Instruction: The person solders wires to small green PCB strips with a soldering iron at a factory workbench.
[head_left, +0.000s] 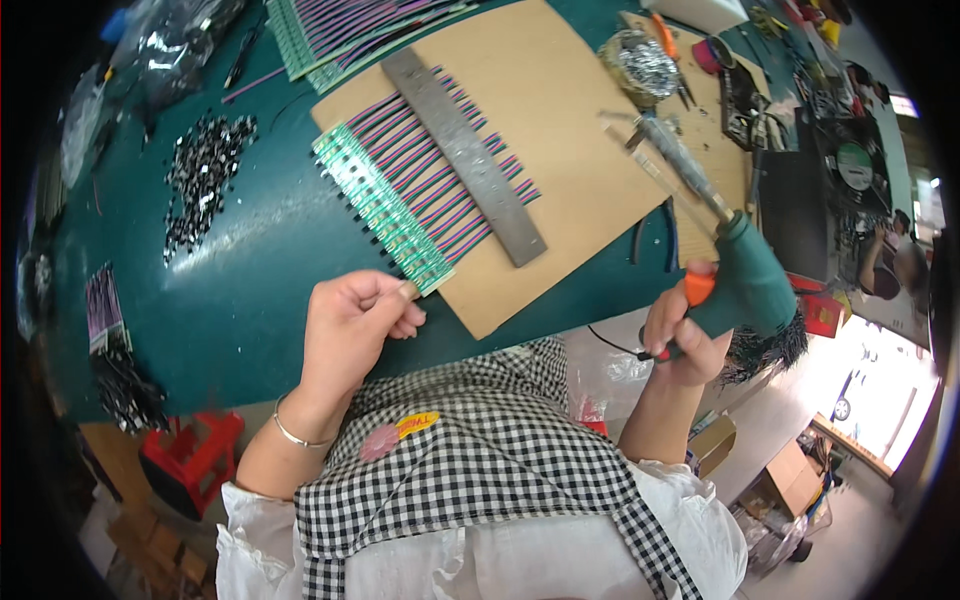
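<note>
**On the green table (pixel 250 310), our left hand (pixel 350 315) pinches a circuit board strip (pixel 385 210)**

Across the table we have a tan cardboard sheet (pixel 590 150). At lower right stands an open carton (pixel 795 475), its contents too small to tell. At upper left a clear plastic bag (pixel 175 45) holds things we cannot make out. A grey metal bar (pixel 465 160) lies across the coloured wires (pixel 420 180). Our right hand (pixel 690 335) wraps a green soldering gun (pixel 755 275). The strip lies along the sheet's left edge, its near end between our left thumb and finger. A silvery tangle (pixel 640 68) sits upper right; loose black parts (pixel 210 165) lie heaped on the left.
</note>
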